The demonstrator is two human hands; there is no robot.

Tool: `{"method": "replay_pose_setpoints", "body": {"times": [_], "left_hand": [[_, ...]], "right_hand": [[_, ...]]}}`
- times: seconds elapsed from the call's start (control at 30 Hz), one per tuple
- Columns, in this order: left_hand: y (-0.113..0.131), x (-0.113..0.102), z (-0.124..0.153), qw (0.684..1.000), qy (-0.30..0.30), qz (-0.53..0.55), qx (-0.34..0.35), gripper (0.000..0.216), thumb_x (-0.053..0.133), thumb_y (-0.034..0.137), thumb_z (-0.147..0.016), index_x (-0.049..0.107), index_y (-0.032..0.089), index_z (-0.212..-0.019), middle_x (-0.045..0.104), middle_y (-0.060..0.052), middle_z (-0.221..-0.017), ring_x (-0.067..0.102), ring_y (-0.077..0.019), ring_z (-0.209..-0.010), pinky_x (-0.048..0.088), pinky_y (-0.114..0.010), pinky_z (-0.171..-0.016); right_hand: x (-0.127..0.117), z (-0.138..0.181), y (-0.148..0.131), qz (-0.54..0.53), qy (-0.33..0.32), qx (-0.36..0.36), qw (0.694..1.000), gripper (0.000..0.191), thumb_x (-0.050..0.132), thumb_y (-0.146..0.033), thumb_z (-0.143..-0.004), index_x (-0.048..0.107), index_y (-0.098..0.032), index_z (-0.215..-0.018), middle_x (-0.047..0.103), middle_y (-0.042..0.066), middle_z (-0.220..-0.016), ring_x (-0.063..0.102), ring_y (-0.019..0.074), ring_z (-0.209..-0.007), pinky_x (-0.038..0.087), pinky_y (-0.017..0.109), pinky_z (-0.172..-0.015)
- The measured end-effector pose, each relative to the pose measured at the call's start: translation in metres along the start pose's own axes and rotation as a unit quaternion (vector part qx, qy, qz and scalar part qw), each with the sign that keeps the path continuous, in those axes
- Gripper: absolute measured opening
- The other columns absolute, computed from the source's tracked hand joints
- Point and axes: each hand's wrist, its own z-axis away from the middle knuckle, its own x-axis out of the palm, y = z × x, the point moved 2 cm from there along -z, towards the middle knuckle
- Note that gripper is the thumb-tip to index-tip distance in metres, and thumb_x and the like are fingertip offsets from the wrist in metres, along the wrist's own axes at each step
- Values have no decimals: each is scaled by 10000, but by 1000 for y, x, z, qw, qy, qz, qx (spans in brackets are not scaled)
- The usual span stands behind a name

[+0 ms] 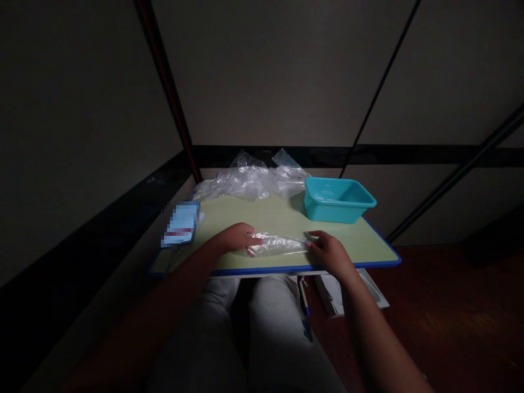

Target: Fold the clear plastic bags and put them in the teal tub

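A narrow clear plastic bag [281, 244] lies flat near the front edge of the small green desk [282, 218]. My left hand [237, 238] rests on the bag's left end with its fingers pressed down on it. My right hand [327, 250] pinches the bag's right end. What is inside the bag cannot be made out.
A teal plastic tub [336, 198] stands at the desk's back right. A heap of clear plastic bags [251, 180] lies along the back edge. A blurred-out card or phone [180, 222] sits at the left edge. My knees are under the desk; white objects lie on the floor at right.
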Motion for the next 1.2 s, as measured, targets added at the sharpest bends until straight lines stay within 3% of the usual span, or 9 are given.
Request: {"method": "replay_pose_setpoints", "body": {"times": [0.13, 0.27, 0.4, 0.5, 0.67, 0.87, 0.97, 1.07, 1.2], "left_hand": [[1, 4, -3, 998, 61, -30, -10, 323, 579, 435, -715, 544, 148, -570, 573, 2, -522, 530, -122, -524, 293, -211, -476], [3, 7, -3, 997, 63, -33, -13, 169, 648, 299, -638, 570, 149, -632, 596, 12, -551, 567, -131, -542, 311, -203, -484], [6, 7, -4, 997, 64, -37, -17, 216, 633, 358, -675, 587, 147, -664, 614, -3, -555, 577, -141, -531, 320, -210, -478], [6, 7, -4, 997, 58, -39, -18, 258, 573, 387, -732, 589, 142, -656, 613, -12, -558, 590, -145, -532, 333, -213, -484], [0, 7, -7, 996, 62, -56, -19, 150, 661, 264, -615, 609, 142, -683, 630, 0, -636, 587, -141, -608, 337, -203, -516], [1, 4, -1, 995, 59, -76, 0, 240, 723, 301, -562, 622, 162, -731, 619, 16, -679, 556, -138, -644, 332, -203, -537], [9, 5, 4, 993, 86, -81, 11, 294, 710, 393, -608, 615, 165, -768, 624, 0, -746, 552, -147, -697, 341, -209, -568], [14, 6, 5, 992, 107, -70, 17, 310, 589, 470, -736, 601, 163, -696, 606, -9, -658, 538, -147, -639, 341, -223, -557], [13, 4, 0, 991, 123, -40, 37, 248, 532, 344, -772, 585, 159, -614, 585, -9, -602, 526, -140, -605, 350, -227, -559]], "right_hand": [[2, 5, 0, 8, 13, -8, 1000, 311, 553, -308, -758, 601, -160, -1028, 629, 18, -644, 570, 163, -575, 379, 254, -532], [3, 5, 0, -35, 13, -5, 999, 299, 549, -371, -765, 580, -184, -997, 611, -1, -608, 552, 155, -534, 359, 247, -499], [2, -2, 3, -87, 17, 20, 996, 303, 515, -412, -788, 554, -189, -989, 630, 8, -598, 558, 157, -513, 348, 239, -476], [2, -7, 4, -69, 17, 33, 997, 234, 540, -334, -755, 558, -189, -938, 639, 15, -601, 558, 155, -509, 336, 235, -473], [1, -6, 0, -17, 6, 6, 1000, 173, 524, -275, -754, 573, -192, -897, 619, 4, -592, 530, 144, -509, 314, 235, -483], [-4, 0, -5, 32, -17, -27, 999, 168, 504, -262, -772, 581, -200, -907, 645, 17, -662, 543, 147, -552, 335, 241, -519], [-4, -1, -2, 4, -15, -26, 1000, 207, 503, -325, -783, 573, -193, -926, 621, 9, -609, 537, 155, -534, 333, 244, -498], [-2, -5, 2, -46, -10, -13, 999, 232, 531, -359, -761, 559, -190, -918, 620, 5, -599, 531, 154, -515, 329, 240, -476], [0, -8, 7, -52, 6, -11, 999, 187, 554, -319, -732, 571, -193, -869, 620, 3, -608, 535, 152, -530, 345, 242, -490]]}}
